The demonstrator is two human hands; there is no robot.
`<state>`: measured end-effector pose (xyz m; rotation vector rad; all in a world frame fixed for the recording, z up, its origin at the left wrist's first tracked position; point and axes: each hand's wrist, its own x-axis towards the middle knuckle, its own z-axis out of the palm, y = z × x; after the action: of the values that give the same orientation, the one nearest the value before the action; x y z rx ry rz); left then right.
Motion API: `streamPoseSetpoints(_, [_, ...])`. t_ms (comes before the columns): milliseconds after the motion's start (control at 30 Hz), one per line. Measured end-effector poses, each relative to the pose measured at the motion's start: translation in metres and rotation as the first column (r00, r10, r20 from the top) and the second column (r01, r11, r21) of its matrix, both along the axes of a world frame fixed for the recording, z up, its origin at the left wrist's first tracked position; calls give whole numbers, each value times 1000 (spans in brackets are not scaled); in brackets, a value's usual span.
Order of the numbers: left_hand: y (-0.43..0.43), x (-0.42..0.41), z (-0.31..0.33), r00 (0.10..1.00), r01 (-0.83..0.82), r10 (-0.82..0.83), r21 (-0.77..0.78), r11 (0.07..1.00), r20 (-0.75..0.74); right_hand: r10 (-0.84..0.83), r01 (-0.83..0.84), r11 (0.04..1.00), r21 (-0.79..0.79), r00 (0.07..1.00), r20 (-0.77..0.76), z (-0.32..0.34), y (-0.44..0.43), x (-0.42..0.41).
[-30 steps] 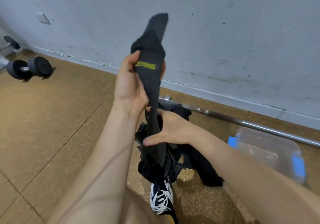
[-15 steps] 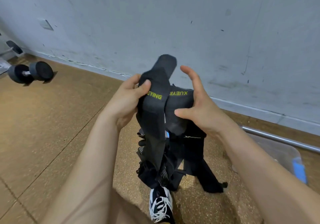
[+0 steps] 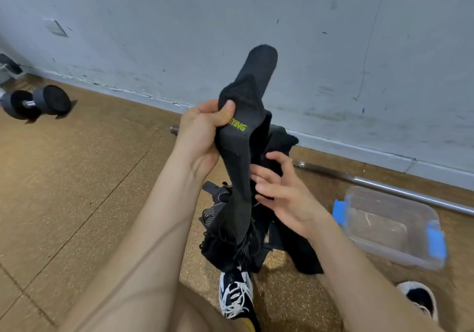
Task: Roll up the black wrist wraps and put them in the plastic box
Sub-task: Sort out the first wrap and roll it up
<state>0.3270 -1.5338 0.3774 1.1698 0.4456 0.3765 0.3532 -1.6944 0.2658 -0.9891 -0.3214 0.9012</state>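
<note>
Against a scuffed grey wall, the left hand pinches a hanging black wrist wrap unrolled, the right hand open beside it; rolling comes next, the plastic box waiting nearby.

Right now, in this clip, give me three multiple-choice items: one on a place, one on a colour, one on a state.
1. Where is the plastic box?
A. on the floor, to the person's right
B. held up in a hand
C. on a shelf

2. What colour are the box's clips?
A. red
B. blue
C. green

3. How is the wrap being held?
A. lying flat on the floor
B. rolled up inside the box
C. pinched upright by the left hand, unrolled

Key: 1 A, it sits on the floor near the barbell. 2 B, blue clips show on both ends. 3 C, the left hand grips it below its top while the right hand is open beside it.
</note>
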Motion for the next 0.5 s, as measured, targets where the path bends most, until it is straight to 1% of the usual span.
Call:
streamPoseSetpoints(33, [0, 1, 1, 1000, -6, 7, -34, 999, 28, 69, -56, 990, -128, 992, 104, -15, 0, -5])
streamPoseSetpoints(67, [1, 1, 3, 998, -2, 6, -66, 998, 58, 158, -91, 956, -279, 961, 227, -28, 1, -9])
streamPoseSetpoints(100, [2, 0, 5, 996, 8, 1, -99, 995, 90, 257, -100, 902, -421, 906, 335, -38, 4, -10])
streamPoseSetpoints(133, [2, -1, 7, 992, 20, -4, -134, 991, 124, 356, -99, 845, -526, 838, 414, -45, 6, -10])
streamPoseSetpoints(200, [4, -4, 10, 982, 48, -11, -193, 980, 186, 492, -57, 752, -657, 712, 501, -54, 15, -10])
streamPoseSetpoints(233, [4, -6, 11, 977, 66, -19, -213, 975, 213, 513, -18, 720, -694, 687, 514, -58, 20, -11])
streamPoseSetpoints(267, [4, -7, 12, 972, 77, -22, -230, 970, 235, 508, 18, 696, -718, 695, 510, -61, 25, -12])
streamPoseSetpoints(367, [9, -9, 16, 958, 42, 52, -319, 947, 282, 454, 72, 668, -740, 749, 483, -72, 39, -13])
streamPoseSetpoints(433, [12, -10, 18, 950, 7, 113, -379, 926, 292, 426, 96, 692, -715, 745, 513, -73, 43, -20])
streamPoseSetpoints(467, [13, -11, 19, 949, -15, 134, -385, 923, 286, 380, 138, 716, -684, 745, 548, -72, 43, -24])
streamPoseSetpoints(500, [13, -11, 21, 950, -54, 160, -366, 929, 266, 299, 206, 738, -642, 754, 585, -70, 44, -29])
